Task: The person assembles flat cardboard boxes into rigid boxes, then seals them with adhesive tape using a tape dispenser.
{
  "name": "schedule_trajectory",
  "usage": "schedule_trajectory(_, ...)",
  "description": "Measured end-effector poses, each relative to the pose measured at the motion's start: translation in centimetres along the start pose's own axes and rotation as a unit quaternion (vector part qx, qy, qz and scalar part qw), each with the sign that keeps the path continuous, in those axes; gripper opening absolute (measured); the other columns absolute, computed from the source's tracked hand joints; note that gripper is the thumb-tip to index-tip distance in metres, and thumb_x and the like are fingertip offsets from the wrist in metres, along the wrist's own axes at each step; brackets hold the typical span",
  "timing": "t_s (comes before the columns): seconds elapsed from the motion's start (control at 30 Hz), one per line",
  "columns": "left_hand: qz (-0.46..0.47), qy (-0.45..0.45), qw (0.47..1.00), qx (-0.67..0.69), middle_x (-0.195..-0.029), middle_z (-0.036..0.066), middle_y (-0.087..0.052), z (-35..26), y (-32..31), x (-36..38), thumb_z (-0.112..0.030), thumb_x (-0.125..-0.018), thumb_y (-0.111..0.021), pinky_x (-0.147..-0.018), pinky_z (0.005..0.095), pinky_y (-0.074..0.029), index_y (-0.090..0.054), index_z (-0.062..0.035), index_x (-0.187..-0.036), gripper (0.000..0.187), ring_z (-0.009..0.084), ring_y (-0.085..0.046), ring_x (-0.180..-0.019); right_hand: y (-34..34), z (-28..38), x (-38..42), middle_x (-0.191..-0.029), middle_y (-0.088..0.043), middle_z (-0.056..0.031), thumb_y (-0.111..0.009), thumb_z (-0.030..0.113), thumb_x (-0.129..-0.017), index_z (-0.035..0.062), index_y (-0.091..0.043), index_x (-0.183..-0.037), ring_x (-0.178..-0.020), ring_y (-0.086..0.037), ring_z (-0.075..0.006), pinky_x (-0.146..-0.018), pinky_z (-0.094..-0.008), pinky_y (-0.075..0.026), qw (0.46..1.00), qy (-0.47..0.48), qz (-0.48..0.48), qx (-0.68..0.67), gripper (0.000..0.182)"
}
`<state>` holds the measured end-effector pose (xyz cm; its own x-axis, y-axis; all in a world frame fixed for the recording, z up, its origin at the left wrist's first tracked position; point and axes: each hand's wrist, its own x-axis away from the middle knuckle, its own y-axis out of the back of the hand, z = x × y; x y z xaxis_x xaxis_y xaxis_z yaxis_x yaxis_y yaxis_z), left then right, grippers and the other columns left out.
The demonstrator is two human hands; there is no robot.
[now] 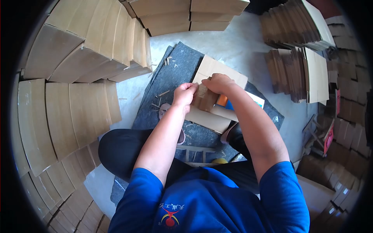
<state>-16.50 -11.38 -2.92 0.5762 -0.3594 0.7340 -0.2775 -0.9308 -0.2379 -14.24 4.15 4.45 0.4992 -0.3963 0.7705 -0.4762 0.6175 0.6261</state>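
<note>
Both of my hands are over a flat-lying cardboard box [227, 72] with a flap spread toward me. A shiny brown strip [204, 101], which looks like packing tape, stretches between them. My left hand [184, 96] is closed, thumb and fingertips pinched at the strip's left edge. My right hand [220, 82] is curled at its upper end, fingers bent inward; exactly what lies under them is hidden. Beside the strip, below my right wrist, an orange and blue item [222, 100] shows in part, the forearm covering the rest.
The cardboard lies on a dark mat [176, 66] strewn with small scraps. Tall rows of cartons [58, 112] stand to the left, more cartons [171, 17] ahead. Stacks of flattened cardboard [287, 73] are at the right, near a folding stool [320, 136]. My feet rest close below the box.
</note>
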Motion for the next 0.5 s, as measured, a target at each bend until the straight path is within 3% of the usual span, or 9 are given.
schedule_trajectory(0.07, 0.029, -0.049, 0.998, -0.016, -0.080, -0.001, -0.064, 0.1, -0.1, 0.1, -0.018, -0.093, -0.072, -0.056, 0.0256, -0.043, -0.068, -0.0066, -0.100, 0.013, 0.0077, -0.054, -0.065, 0.1, -1.3, -0.9, -0.136, -0.062, -0.0172, -0.048, 0.051, -0.095, 0.0044, -0.064, -0.130, -0.126, -0.058, -0.0343, -0.107, -0.0459, -0.041, 0.998, 0.036, 0.043, -0.017, 0.060)
schedule_trajectory(0.27, 0.031, -0.004, 0.999, -0.025, -0.086, 0.000, -0.067, 2.6, -0.3, -1.6, -0.019, -0.094, -0.070, -0.063, 0.0261, -0.047, -0.068, -0.0082, -0.102, 0.013, 0.0102, -0.058, -0.072, 0.4, -1.0, -0.6, -0.136, -0.061, -0.0175, -0.049, 0.047, -0.095, 0.0050, -0.060, -0.134, -0.126, -0.058, -0.0350, -0.109, -0.0454, -0.041, 0.996, 0.068, 0.050, 0.031, 0.059)
schedule_trajectory(0.37, 0.022, -0.032, 0.999, -0.022, -0.087, 0.001, -0.068, 4.3, -1.3, -2.2, -0.015, -0.093, -0.070, -0.067, 0.0269, -0.051, -0.067, -0.0052, -0.103, 0.014, 0.0121, -0.061, -0.074, -0.5, -1.1, -1.5, -0.137, -0.061, -0.0173, -0.049, 0.049, -0.095, 0.0055, -0.059, -0.136, -0.128, -0.056, -0.0355, -0.110, -0.0453, -0.041, 1.000, 0.015, 0.019, 0.006, 0.060)
schedule_trajectory(0.4, 0.033, -0.034, 0.999, -0.019, -0.095, 0.006, -0.068, 4.3, -1.3, -2.1, -0.019, -0.091, -0.074, -0.073, 0.0305, -0.053, -0.066, -0.0031, -0.111, 0.027, 0.0169, -0.063, -0.082, -0.7, -1.2, -1.7, -0.137, -0.061, -0.0173, -0.049, 0.049, -0.095, 0.0055, -0.059, -0.136, -0.128, -0.056, -0.0355, -0.110, -0.0453, -0.041, 1.000, 0.016, 0.018, 0.009, 0.060)
schedule_trajectory(0.43, 0.032, -0.036, 0.999, -0.018, -0.095, 0.006, -0.068, 4.6, -1.4, -1.9, -0.019, -0.091, -0.074, -0.073, 0.0305, -0.053, -0.066, -0.0031, -0.111, 0.027, 0.0169, -0.063, -0.082, -0.9, -1.3, -1.9, -0.138, -0.060, -0.0173, -0.049, 0.050, -0.096, 0.0057, -0.059, -0.136, -0.130, -0.055, -0.0360, -0.110, -0.0451, -0.041, 1.000, 0.020, 0.016, 0.007, 0.061)
schedule_trajectory(0.47, -0.094, -0.079, 0.981, -0.149, -0.101, 0.009, -0.067, 4.8, -1.5, -1.7, -0.022, -0.090, -0.075, -0.077, 0.0326, -0.053, -0.064, -0.0017, -0.116, 0.035, 0.0196, -0.063, -0.087, -1.0, -1.5, -2.1, -0.138, -0.060, -0.0173, -0.048, 0.051, -0.096, 0.0058, -0.058, -0.137, -0.131, -0.053, -0.0366, -0.110, -0.0450, -0.041, 1.000, 0.024, 0.013, 0.004, 0.062)
schedule_trajectory(0.5, -0.217, -0.118, 0.929, -0.275, -0.107, 0.011, -0.066, 4.8, -1.6, -1.4, -0.025, -0.088, -0.077, -0.082, 0.0346, -0.053, -0.062, -0.0003, -0.120, 0.043, 0.0223, -0.063, -0.092, -0.9, -1.5, -1.9, -0.138, -0.060, -0.0173, -0.048, 0.051, -0.096, 0.0058, -0.058, -0.137, -0.131, -0.053, -0.0366, -0.110, -0.0450, -0.041, 1.000, 0.025, 0.012, 0.005, 0.062)
